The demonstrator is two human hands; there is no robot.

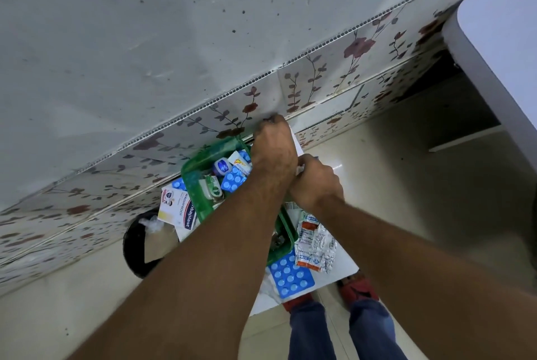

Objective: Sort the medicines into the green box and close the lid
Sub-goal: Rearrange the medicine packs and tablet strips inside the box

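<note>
Medicines fill the green box (193,182) at the middle of the frame, on a white surface (345,263): blue blister packs, a small blue jar (222,166) and a green-capped one. Over its upper right edge the left hand (273,153) is curled shut, though what it grips I cannot tell. Touching it on the right, the right hand (316,182) pinches something white. Below the box lie a blue blister pack (290,276) and silver strips (316,246); a plaster box (177,208) sits left.

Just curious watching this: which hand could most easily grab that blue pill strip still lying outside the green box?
Probably the right hand: the blue pill strip lies on its side of the green box, while the left hand reaches across the box's far end.
</note>
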